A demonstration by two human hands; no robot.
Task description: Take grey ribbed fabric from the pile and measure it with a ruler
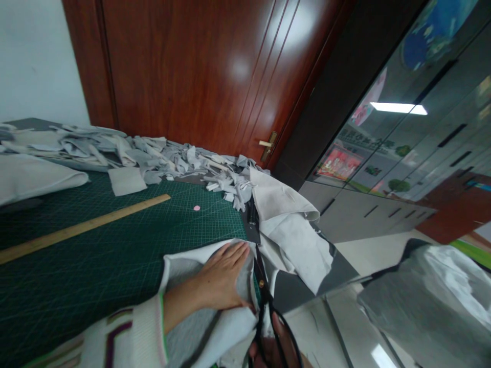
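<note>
The left hand (224,278) lies flat, fingers spread, holding nothing but pressing a piece of grey-white fabric (215,327) down on the green cutting mat (115,255) at the bench edge. Just to its right, black-handled scissors (266,306) run along the mat's edge, blades pointing away from the person. The right hand (268,352) shows only at the bottom rim of the view, its grip closed through the scissor loops.

The blades pass very close to the left fingertips, so a slip of either hand could nick them. A loose offcut (291,230) hangs over the bench edge just beyond the scissor tips; its weight may drag the cloth and pull the cut off line. Further beyond the left hand lie a wooden ruler (84,227), a small pink disc (197,208) and a heap of scraps (172,161), well apart from the blades.
</note>
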